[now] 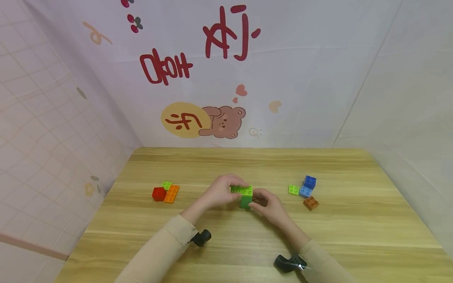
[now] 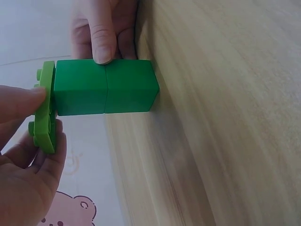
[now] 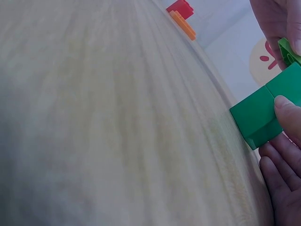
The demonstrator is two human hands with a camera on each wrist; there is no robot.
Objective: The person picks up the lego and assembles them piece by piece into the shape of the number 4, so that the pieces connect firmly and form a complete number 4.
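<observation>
Green plastic, firm under a shared grip

Two dark green bricks (image 2: 106,89) are standing one on the other near the middle of the table (image 1: 230,251), with a lime plate (image 2: 46,107) lying across their top and jutting out to my left; my right hand (image 1: 270,208) is gripping the stack, thumb pressing by the seam and fingers curling behind, closed to the bricks' own width; my left hand (image 1: 224,190) is pinching the plate's overhanging end, one digit bearing on the studded face and others tucking under.

I am judging it all to be light, stiff and hardly fragile, though the smooth walls are probably offering little bite; the seam is looking like the weak place, so I am favouring a hold spanning both bricks, on opposite flat walls; the plate is seeming best taken close over the stack, since lifting on that overhang would likely be levering it loose; whether its studs are fully seated I cannot tell, nor whether the base is bearing flat on the table.
</observation>
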